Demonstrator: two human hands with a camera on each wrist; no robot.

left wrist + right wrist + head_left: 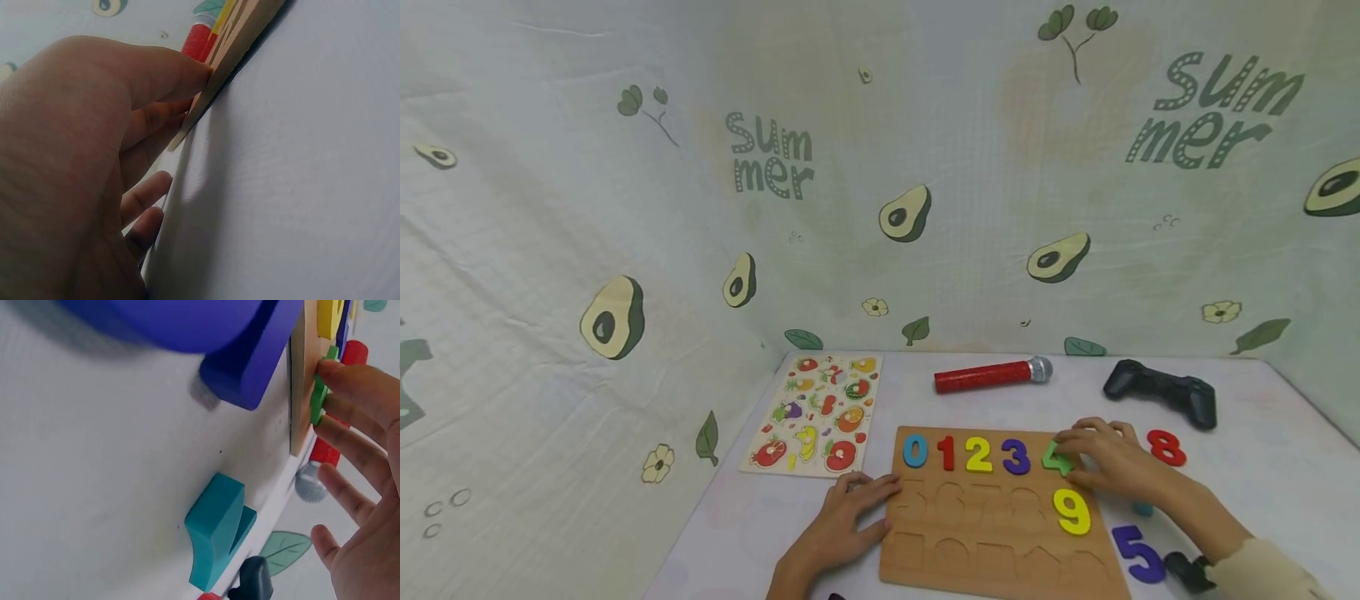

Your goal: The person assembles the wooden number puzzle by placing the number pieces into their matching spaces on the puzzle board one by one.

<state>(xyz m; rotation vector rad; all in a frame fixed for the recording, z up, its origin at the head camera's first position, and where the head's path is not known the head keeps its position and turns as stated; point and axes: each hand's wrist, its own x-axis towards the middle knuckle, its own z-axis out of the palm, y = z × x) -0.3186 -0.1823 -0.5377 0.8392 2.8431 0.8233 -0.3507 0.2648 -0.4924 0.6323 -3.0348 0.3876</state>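
A wooden number board (1000, 579) lies on the table, with the 0, 1, 2 and 3 along its top row. At the right end of that row my right hand (1108, 460) pinches the green number 4 (319, 400) between thumb and fingers, against the board. Whether the piece sits fully in its recess cannot be told. A yellow 9 (1086, 515) lies on the board below it. My left hand (844, 521) rests at the board's left edge, its fingers extended and thumb touching the side. The left wrist view shows the thumb (181, 75) against that edge.
Right of the board lie a purple 5 (1142, 554), a red 8 (1167, 457), a teal piece (215, 528) and a small dark object (1189, 573). Behind are a red microphone (985, 377) and a black game controller (1161, 388). A fruit puzzle board (760, 467) lies left.
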